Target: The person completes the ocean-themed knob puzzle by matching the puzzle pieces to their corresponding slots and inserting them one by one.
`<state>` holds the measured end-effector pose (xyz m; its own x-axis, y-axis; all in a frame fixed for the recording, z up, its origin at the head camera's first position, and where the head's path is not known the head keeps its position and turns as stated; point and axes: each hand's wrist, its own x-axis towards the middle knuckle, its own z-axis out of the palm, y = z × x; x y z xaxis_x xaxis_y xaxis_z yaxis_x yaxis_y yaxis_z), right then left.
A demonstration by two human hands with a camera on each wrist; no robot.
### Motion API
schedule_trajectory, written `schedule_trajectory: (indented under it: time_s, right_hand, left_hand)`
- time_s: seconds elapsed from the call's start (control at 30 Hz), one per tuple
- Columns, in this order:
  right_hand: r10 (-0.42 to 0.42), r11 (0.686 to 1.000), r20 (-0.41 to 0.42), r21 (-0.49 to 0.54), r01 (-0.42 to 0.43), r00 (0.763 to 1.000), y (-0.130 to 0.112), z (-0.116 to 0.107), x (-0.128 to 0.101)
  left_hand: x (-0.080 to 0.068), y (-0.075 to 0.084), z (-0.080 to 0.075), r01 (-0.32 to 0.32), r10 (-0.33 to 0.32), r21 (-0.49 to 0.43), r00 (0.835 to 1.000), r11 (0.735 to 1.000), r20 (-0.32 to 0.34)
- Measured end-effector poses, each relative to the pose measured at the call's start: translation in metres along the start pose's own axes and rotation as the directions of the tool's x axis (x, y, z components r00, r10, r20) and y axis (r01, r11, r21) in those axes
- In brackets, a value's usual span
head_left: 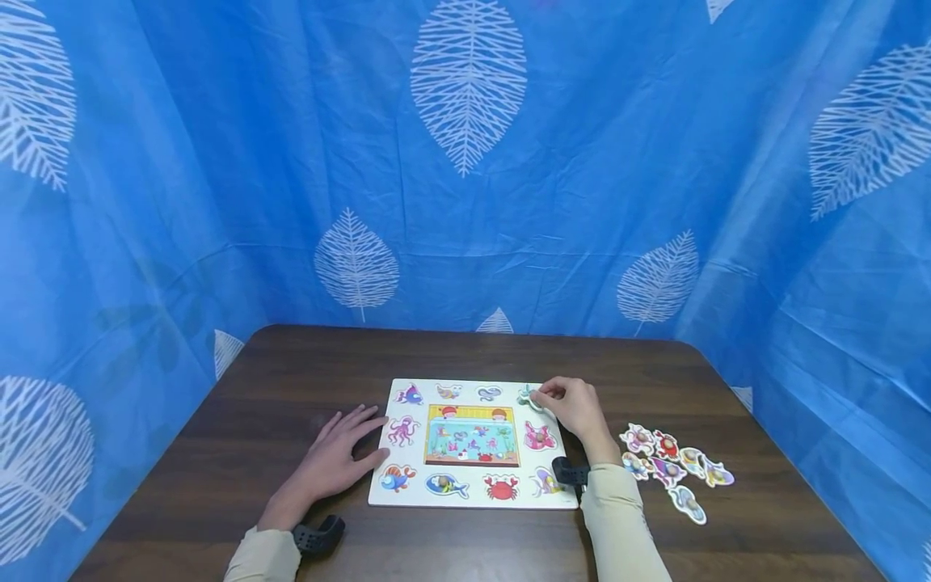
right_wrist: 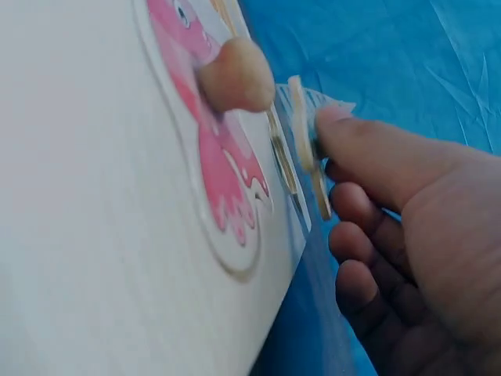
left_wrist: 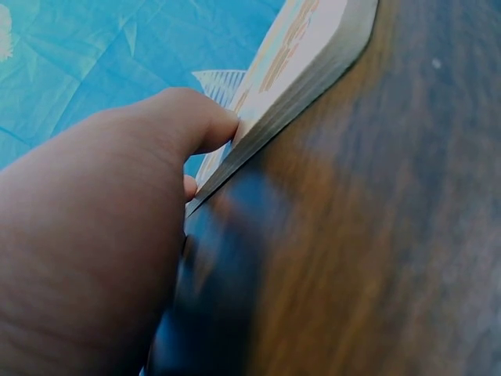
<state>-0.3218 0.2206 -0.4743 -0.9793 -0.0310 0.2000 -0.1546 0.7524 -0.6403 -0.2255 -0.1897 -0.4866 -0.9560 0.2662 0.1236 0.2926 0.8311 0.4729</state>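
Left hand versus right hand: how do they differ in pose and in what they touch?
The left hand lies flat on the table with straight fingers against the puzzle board's left edge; the right hand is raised over the board's far right corner, fingers curled. The left hand holds nothing, while the right hand pinches a puzzle piece, lifted on edge beside the board. Both wear beige sleeves and a black wrist mount.

Bare tabletop point(head_left: 465, 352) behind the puzzle board point(head_left: 473, 493); loose pieces point(head_left: 672, 469) crowding the right side
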Motion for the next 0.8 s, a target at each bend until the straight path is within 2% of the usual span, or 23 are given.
schedule_trajectory:
  time_s: [0.5, 0.8]
  right_hand:
    - [0.021, 0.999, -0.003, -0.025, -0.021, 1.0, 0.0, 0.008, 0.0]
    - [0.025, 0.999, 0.018, -0.024, -0.025, 1.0, -0.001, 0.012, 0.002]
  left_hand:
    - [0.001, -0.001, 0.001, -0.006, 0.006, -0.007, 1.0, 1.0, -0.003]
    - [0.0, 0.0, 0.0, 0.017, -0.017, -0.008, 1.0, 1.0, 0.014]
